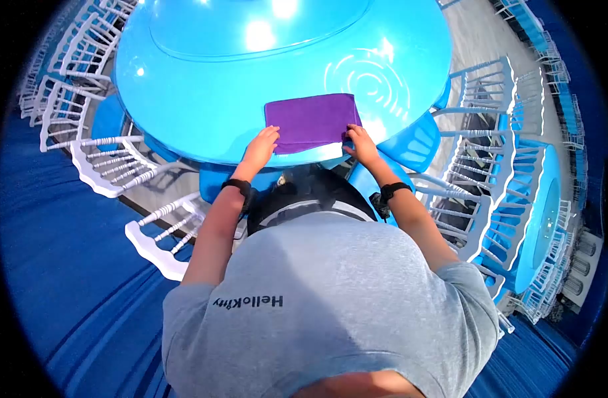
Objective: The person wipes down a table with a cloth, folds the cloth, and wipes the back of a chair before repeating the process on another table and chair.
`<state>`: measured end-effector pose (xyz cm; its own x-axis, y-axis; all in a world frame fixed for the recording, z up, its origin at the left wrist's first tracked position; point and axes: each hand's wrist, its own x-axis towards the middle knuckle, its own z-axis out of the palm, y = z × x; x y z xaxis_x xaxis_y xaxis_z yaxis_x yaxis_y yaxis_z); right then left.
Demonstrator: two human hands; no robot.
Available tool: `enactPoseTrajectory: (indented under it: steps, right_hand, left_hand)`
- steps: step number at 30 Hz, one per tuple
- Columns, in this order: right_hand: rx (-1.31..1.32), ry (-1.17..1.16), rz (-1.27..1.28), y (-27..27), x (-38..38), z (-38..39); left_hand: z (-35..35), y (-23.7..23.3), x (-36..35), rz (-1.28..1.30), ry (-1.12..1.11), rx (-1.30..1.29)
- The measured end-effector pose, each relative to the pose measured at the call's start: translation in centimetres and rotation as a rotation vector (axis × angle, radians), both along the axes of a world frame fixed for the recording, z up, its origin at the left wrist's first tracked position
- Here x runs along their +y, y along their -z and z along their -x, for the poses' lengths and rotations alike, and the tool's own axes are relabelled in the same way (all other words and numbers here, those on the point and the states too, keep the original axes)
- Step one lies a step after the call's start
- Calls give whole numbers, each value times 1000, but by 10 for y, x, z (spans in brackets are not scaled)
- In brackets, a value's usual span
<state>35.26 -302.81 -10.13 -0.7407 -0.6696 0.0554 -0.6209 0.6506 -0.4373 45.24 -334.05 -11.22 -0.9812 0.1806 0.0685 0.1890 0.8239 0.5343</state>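
A folded purple cloth napkin (312,121) lies near the front edge of the round, glossy light-blue table (204,99). Its layers do not line up fully at the right side and along the front. My left hand (261,144) grips the left edge close to the front corner, fingers bent over the cloth. At the opposite edge, my right hand (361,142) pinches the front right corner with curled fingers. A small white patch (329,151) shows beneath the front edge by my right hand; I cannot make out what it is.
White spindle-back chairs (159,232) with blue seats surround the table, and more chairs (476,166) stand to the right. Another blue table (539,219) is farther right. Blue draped fabric (71,265) covers the area at left. Sunlight glares off the tabletop.
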Motion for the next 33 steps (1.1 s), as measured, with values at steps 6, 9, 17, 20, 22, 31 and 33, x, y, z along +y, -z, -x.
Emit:
enactPoseTrajectory:
  steps: [6, 9, 17, 20, 22, 31, 33]
  right_hand:
    - [187, 3, -122, 14, -12, 17]
    - [49, 54, -242, 4, -17, 27]
    - [-333, 196, 416, 8, 7, 62]
    - [-597, 300, 607, -38, 5, 83]
    - [-603, 330, 711, -72, -3, 95]
    - [-532, 272, 1010, -139, -36, 166]
    - [-528, 232, 1073, -157, -40, 174]
  left_hand:
    - [11, 4, -5, -8, -1, 70]
    - [13, 1, -8, -147, -78, -19]
    - [36, -37, -4, 6, -411, 111]
    - [47, -67, -11, -71, -451, -9]
    - [64, -69, -23, -128, -411, -52]
    - [119, -140, -57, -1191, -423, -65]
    - [123, -172, -65, -1139, -244, 52]
